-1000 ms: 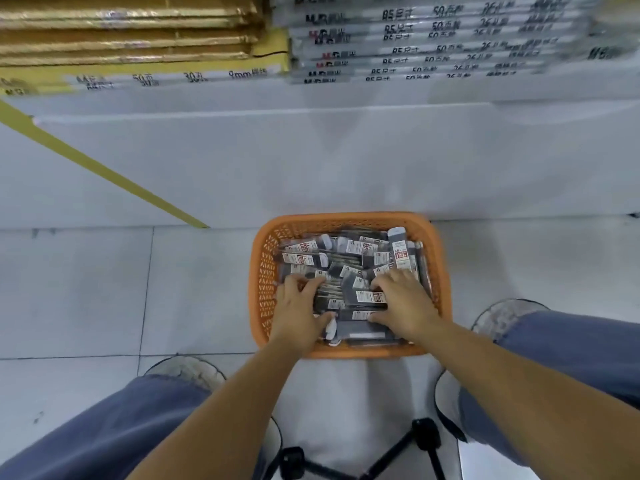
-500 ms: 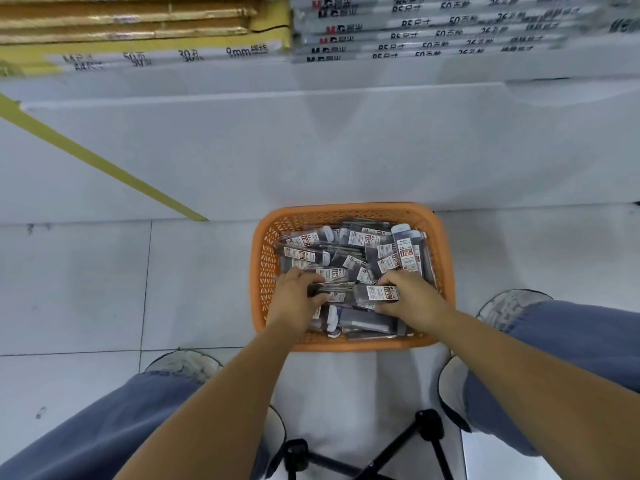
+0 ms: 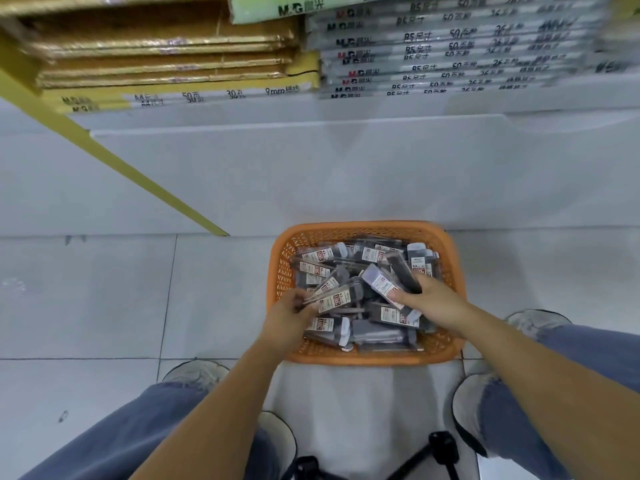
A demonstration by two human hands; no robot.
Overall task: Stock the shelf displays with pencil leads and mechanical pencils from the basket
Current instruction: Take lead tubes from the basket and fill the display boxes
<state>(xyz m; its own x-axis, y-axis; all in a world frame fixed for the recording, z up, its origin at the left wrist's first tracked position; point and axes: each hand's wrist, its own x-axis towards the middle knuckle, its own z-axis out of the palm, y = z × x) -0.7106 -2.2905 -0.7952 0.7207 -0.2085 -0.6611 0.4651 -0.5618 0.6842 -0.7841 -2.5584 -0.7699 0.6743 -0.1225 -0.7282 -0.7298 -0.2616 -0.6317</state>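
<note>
1. Handling light, stiff plastic packs (image 3: 325, 325), glossy and probably slippery; judging the leads inside to be brittle, so favouring a grip across the flat faces near one short end, not a squeeze at the middle.
2. Lying heaped and criss-crossed inside the orange basket (image 3: 367, 227), filling it almost to the rim; basket standing on the floor (image 3: 104, 299), just in front of the shelf (image 3: 311, 174).
3. Reaching into the basket's near-left part with the left hand (image 3: 287, 318), fingers curled, pinching a thin bundle (image 3: 341, 298) of packs by its near end.
4. Reaching into the basket's right side with the right hand (image 3: 434, 301), thumb and fingers curling round a labelled pack (image 3: 381, 284) and a dark pack (image 3: 403, 275), both tilting up above the heap.
</note>
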